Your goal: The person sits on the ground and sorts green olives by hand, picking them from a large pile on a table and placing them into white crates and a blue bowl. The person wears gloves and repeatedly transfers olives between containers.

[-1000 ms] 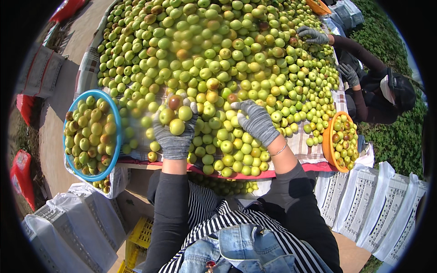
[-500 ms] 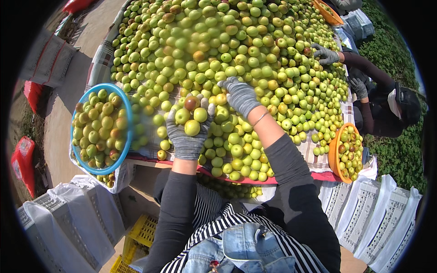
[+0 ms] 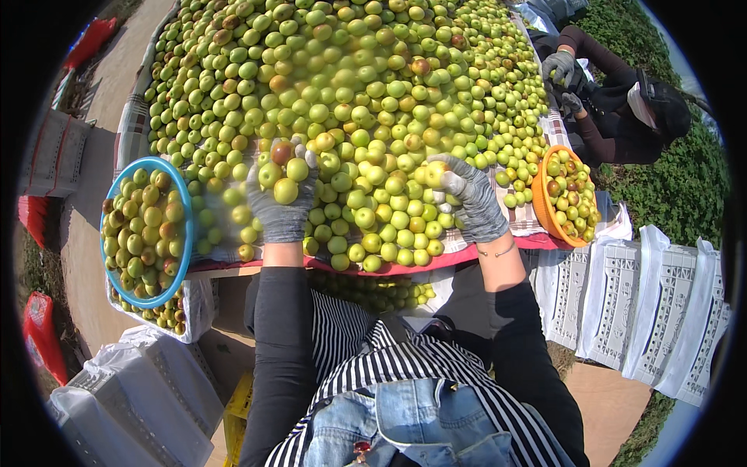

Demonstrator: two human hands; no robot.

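Note:
A wide heap of green jujubes (image 3: 358, 78), some blushed red-brown, covers the table before me. My left hand (image 3: 282, 218), in a grey knit glove, is palm up with its fingers curled around several jujubes (image 3: 285, 191), one of them reddish brown. My right hand (image 3: 476, 204), gloved alike, is over the near right part of the heap. Its fingers are bent around a yellow-green jujube (image 3: 435, 173); whether more fruit lies behind them is hidden.
A blue-rimmed basket (image 3: 187, 226) of jujubes stands at the left, an orange basket (image 3: 541, 204) at the right. Stacked grey crates (image 3: 615, 300) flank me at the right, more wrapped crates (image 3: 140, 397) at the left. A co-worker (image 3: 622, 117) sits beyond the table's right edge.
My right hand has moved right and nearer from mid-heap and now has a jujube in its fingers. My left hand still cups its fruit. The co-worker's hand has left the heap; the view has shifted.

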